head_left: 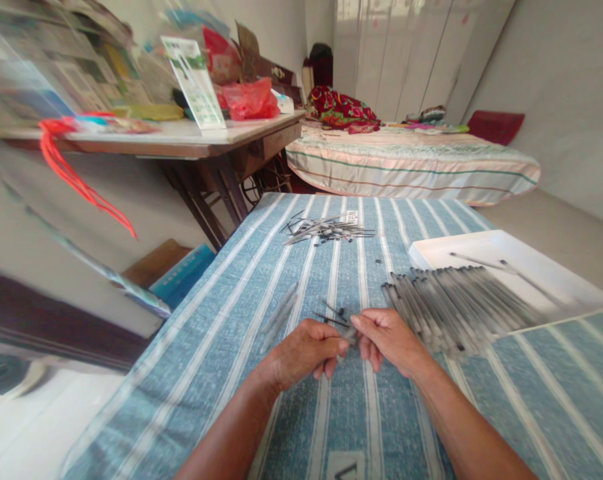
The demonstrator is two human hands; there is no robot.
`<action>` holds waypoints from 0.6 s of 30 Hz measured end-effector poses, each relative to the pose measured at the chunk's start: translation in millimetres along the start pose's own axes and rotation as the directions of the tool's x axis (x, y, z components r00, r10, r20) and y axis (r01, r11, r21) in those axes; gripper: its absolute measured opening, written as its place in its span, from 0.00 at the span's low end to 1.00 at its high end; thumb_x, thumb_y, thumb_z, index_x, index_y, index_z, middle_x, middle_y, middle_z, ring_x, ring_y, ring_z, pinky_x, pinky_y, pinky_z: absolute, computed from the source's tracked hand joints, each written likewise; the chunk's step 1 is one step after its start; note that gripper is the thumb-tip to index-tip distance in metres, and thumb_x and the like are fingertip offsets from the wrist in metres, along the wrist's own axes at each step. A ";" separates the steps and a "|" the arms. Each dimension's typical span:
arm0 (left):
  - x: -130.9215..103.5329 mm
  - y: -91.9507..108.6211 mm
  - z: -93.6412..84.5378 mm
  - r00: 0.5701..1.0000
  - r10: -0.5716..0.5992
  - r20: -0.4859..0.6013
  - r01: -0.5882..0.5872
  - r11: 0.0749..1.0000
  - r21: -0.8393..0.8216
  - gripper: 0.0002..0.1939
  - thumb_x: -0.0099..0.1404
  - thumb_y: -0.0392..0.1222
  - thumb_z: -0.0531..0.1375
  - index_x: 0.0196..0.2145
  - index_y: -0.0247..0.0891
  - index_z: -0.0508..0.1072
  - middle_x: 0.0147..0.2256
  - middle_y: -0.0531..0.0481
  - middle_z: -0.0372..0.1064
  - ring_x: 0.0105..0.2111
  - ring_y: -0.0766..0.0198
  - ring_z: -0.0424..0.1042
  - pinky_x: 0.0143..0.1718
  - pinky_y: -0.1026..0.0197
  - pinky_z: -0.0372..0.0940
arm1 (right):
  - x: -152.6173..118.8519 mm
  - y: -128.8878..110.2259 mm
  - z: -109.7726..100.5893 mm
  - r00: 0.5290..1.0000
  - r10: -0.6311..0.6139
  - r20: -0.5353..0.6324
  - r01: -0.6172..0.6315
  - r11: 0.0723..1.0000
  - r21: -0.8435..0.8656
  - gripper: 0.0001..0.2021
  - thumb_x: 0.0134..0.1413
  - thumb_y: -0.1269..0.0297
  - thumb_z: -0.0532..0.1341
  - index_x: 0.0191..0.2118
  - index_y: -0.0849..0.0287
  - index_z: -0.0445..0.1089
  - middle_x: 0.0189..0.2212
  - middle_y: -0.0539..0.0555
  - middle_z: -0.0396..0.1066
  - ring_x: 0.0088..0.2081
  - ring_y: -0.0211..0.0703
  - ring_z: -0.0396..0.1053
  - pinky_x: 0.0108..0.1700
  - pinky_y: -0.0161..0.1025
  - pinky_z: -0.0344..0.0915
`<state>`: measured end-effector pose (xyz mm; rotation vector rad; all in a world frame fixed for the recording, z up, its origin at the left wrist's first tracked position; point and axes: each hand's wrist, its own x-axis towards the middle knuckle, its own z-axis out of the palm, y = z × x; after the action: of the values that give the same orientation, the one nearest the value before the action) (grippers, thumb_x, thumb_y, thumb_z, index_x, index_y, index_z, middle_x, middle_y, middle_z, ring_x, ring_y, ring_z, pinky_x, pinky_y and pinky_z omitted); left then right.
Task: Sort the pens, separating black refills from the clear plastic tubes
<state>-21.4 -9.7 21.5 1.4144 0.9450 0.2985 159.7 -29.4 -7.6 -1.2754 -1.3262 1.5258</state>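
Observation:
Over the striped tablecloth (pixel 241 293), my left hand (pixel 304 350) and my right hand (pixel 389 339) meet with their fingertips pinched together. Between them is a small greyish pen part (pixel 352 333), blurred and mostly covered by the fingers. Just beyond my fingers lie thin dark pen refills (pixel 330 321) and a small black cap (pixel 341 311). A few clear pen barrels (pixel 280 317) rest to the left of these. To the right of my right hand, many pens with black ends (pixel 446 307) lie side by side, partly on the edge of a white tray (pixel 576 283).
A loose heap of refills and small parts (pixel 326 230) sits toward the table's far end. One black piece (pixel 378 261) lies apart. A side table (pixel 181 143) with bags, a card and hanging red cord (pixel 89 183) stands left. Behind is a bed (pixel 411 163).

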 end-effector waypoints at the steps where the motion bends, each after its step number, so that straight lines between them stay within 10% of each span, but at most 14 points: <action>1: 0.2 -0.6 -0.1 1.000 0.004 0.002 -0.004 1.000 0.004 0.12 0.58 0.44 0.55 0.24 0.34 0.71 0.14 0.56 0.63 0.12 0.74 0.55 0.16 0.69 0.49 | 0.1 0.1 0.3 1.000 -0.009 0.010 0.009 1.000 0.007 0.20 0.50 0.47 0.54 0.24 0.62 0.60 0.13 0.47 0.66 0.10 0.30 0.60 0.12 0.27 0.51; 18: 1.1 -6.2 -4.6 1.000 0.018 -0.004 -0.018 1.000 0.019 0.13 0.58 0.46 0.54 0.25 0.34 0.71 0.15 0.56 0.63 0.13 0.74 0.55 0.16 0.69 0.49 | 1.3 3.2 1.8 0.999 0.039 0.014 -0.038 0.999 -0.038 0.21 0.51 0.46 0.53 0.23 0.62 0.59 0.12 0.46 0.65 0.09 0.30 0.59 0.12 0.27 0.50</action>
<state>-26.0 -6.9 15.9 1.4405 0.9414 0.3069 157.9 -29.3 -11.0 -1.3226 -1.3530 1.5462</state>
